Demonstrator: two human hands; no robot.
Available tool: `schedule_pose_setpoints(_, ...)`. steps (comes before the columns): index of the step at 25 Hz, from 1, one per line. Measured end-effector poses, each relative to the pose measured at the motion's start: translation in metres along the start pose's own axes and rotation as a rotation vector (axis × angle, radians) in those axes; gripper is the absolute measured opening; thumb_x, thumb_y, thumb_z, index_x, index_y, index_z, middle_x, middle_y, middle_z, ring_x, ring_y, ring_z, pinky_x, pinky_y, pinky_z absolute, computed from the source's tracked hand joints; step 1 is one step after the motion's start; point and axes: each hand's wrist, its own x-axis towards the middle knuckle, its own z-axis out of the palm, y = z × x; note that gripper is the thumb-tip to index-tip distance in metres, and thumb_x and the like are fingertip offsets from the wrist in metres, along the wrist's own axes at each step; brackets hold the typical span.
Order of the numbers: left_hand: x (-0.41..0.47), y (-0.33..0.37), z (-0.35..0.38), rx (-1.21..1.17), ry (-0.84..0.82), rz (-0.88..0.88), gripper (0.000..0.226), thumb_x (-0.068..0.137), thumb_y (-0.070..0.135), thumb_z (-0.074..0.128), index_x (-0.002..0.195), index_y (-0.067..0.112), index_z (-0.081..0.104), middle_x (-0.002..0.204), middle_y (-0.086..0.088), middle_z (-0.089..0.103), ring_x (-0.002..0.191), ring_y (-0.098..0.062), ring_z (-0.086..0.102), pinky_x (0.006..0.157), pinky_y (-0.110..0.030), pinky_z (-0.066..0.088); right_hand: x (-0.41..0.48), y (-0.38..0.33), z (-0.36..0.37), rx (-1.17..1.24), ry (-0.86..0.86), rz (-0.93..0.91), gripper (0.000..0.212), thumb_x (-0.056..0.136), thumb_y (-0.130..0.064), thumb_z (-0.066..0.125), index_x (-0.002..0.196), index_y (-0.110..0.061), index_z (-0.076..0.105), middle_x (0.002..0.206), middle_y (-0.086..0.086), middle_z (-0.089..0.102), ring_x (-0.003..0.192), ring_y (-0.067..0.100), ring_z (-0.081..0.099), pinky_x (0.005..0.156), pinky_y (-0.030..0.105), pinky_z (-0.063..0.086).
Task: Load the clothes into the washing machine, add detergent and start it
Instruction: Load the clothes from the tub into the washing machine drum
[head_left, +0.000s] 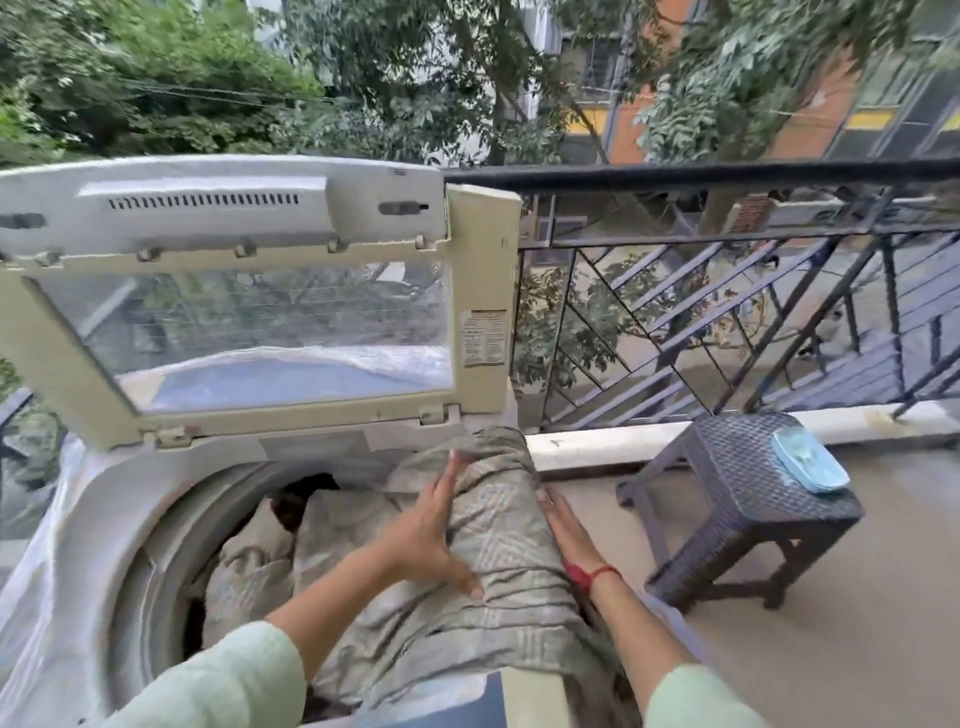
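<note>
A top-loading washing machine (104, 519) stands at the left with its clear-windowed lid (249, 322) raised. A bulky beige-green patterned cloth (498, 525) lies heaped over the machine's right rim, and part of it spills down into the drum (244, 571). My left hand (431, 530) lies flat on top of the cloth, fingers spread. My right hand (566, 525) presses flat against the cloth's right side, a red thread on its wrist. Neither hand has its fingers curled around the fabric. A dark piece of clothing (296, 499) shows deeper in the drum.
A dark woven stool (737, 499) stands on the balcony floor to the right, with a light blue lidded container (808, 460) on top. A black metal railing (727, 291) runs behind it. Trees and buildings lie beyond. A plastic cover (36, 597) drapes the machine's left side.
</note>
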Motion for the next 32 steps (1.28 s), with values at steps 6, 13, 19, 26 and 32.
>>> schedule_pose_setpoints(6, -0.027, 0.02, 0.013, 0.326, 0.091, 0.045, 0.06, 0.073, 0.058, 0.067, 0.121, 0.025, 0.052, 0.126, 0.002, 0.053, 0.11, -0.022, 0.056, 0.085, -0.033, 0.046, -0.066, 0.072, -0.043, -0.032, -0.166, 0.0, 0.098, 0.052, -0.063, 0.08, 0.129, -0.012, 0.047, 0.13, 0.004, 0.057, 0.12, 0.013, 0.052, 0.107, 0.033, 0.038)
schedule_pose_setpoints(13, -0.037, 0.036, -0.007, 0.229, 0.274, 0.227, 0.026, 0.072, 0.046, 0.057, 0.088, 0.026, 0.05, 0.093, 0.0, 0.067, 0.096, -0.025, 0.062, 0.069, -0.029, 0.037, -0.091, 0.035, -0.054, -0.346, -0.034, -0.217, 0.076, 0.036, -0.049, 0.091, 0.101, -0.023, 0.062, 0.095, -0.014, 0.072, 0.092, 0.002, 0.065, 0.09, 0.035, 0.052)
schedule_pose_setpoints(19, -0.077, 0.076, -0.091, 0.173, 0.741, 0.467, 0.029, 0.074, 0.036, 0.067, 0.09, 0.027, 0.044, 0.08, 0.005, 0.064, 0.074, -0.026, 0.06, 0.052, -0.031, 0.037, -0.158, -0.109, -0.061, -0.645, 0.507, -0.699, 0.036, 0.07, -0.012, 0.079, 0.09, -0.036, 0.06, 0.077, -0.015, 0.07, 0.069, 0.006, 0.065, 0.055, 0.017, 0.048)
schedule_pose_setpoints(26, -0.161, 0.043, -0.196, -0.078, 1.044, 0.385, 0.032, 0.068, 0.026, 0.068, 0.095, 0.027, 0.05, 0.076, 0.012, 0.06, 0.072, -0.021, 0.059, 0.057, -0.034, 0.045, -0.204, -0.243, 0.039, -0.704, 0.762, -1.111, 0.038, 0.064, -0.026, 0.075, 0.096, -0.027, 0.056, 0.073, 0.0, 0.065, 0.07, 0.025, 0.061, 0.056, 0.034, 0.047)
schedule_pose_setpoints(32, -0.164, -0.093, -0.173, 0.458, 0.845, -0.379, 0.04, 0.076, 0.016, 0.066, 0.11, 0.021, 0.045, 0.1, -0.008, 0.063, 0.088, -0.034, 0.062, 0.065, -0.039, 0.048, -0.088, -0.166, 0.185, -1.142, 0.311, -0.839, 0.059, 0.065, -0.043, 0.069, 0.114, -0.02, 0.047, 0.095, 0.003, 0.065, 0.092, 0.027, 0.061, 0.081, 0.038, 0.041)
